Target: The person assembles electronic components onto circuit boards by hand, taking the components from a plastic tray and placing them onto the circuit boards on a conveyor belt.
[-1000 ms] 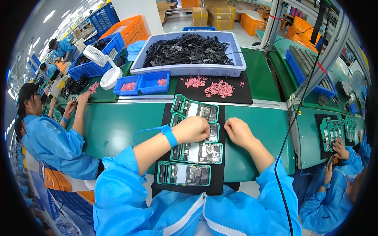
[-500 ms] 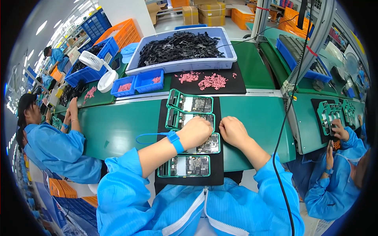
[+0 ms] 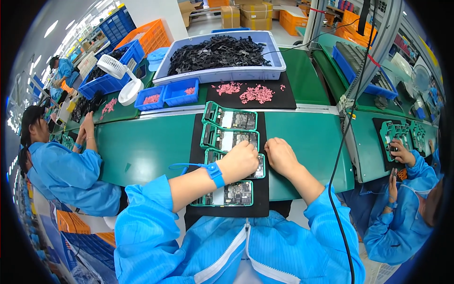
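Note:
Several open phone-like units in green frames, with circuit boards inside, lie in a column on a black mat (image 3: 196, 142). My left hand (image 3: 240, 162), wearing a blue wrist strap (image 3: 215, 174), is bent over the third unit from the far end (image 3: 259, 171). Its fingers are drawn together at that unit's far edge, next to the second unit (image 3: 239, 139); anything in them is hidden. Just right of the column my right hand (image 3: 281, 154) is closed with fingers curled, and its grip is hidden too. The farthest unit (image 3: 243, 119) and the nearest unit (image 3: 239, 193) are untouched.
Small pink pieces (image 3: 256, 94) lie on a black pad beyond the units. Blue trays (image 3: 181, 98) hold more, beside a white fan (image 3: 130, 92). A large bin (image 3: 222, 75) of black parts stands behind. A black cable (image 3: 336, 189) hangs at right. Co-workers sit either side.
My left hand has come slightly nearer to me over the units, uncovering more of the second one. My right hand is almost where it was.

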Tool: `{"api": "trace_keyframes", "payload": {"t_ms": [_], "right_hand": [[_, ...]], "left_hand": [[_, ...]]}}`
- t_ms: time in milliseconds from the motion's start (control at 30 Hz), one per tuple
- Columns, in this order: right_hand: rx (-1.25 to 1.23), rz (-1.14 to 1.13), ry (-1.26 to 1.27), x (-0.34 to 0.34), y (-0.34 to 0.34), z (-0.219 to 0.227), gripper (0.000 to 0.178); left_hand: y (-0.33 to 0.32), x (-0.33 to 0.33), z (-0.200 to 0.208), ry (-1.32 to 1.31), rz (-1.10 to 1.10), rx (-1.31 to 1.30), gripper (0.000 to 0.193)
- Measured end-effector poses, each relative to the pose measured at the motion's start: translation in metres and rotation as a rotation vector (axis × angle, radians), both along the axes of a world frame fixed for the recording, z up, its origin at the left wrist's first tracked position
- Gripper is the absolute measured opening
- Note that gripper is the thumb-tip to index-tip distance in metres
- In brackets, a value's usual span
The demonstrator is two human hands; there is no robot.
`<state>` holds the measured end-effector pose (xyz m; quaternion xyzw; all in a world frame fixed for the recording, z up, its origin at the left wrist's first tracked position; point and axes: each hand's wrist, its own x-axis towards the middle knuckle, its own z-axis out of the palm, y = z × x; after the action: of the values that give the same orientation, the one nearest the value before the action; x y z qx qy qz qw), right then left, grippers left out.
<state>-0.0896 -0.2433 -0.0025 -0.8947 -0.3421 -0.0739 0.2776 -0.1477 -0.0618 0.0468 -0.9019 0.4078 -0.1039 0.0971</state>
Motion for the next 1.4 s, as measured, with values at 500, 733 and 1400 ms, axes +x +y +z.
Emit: {"api": "trace_keyframes", "payload": {"t_ms": [500,733,1400], "right_hand": [[0.272,-0.077,0.364,-0.029,-0.018,0.019,0.008],[0.175,0.293,0.035,-0.067,0.008,0.024,0.007],[-0.184,0.475,-0.343,-0.091,0.025,0.029,0.010]], "left_hand": [[0.030,0.008,-0.003,0.220,-0.008,-0.392,0.012],[0.025,0.008,-0.005,0.088,-0.069,-0.165,0.010],[0.034,0.007,-0.010,0.102,-0.008,-0.221,0.017]]}}
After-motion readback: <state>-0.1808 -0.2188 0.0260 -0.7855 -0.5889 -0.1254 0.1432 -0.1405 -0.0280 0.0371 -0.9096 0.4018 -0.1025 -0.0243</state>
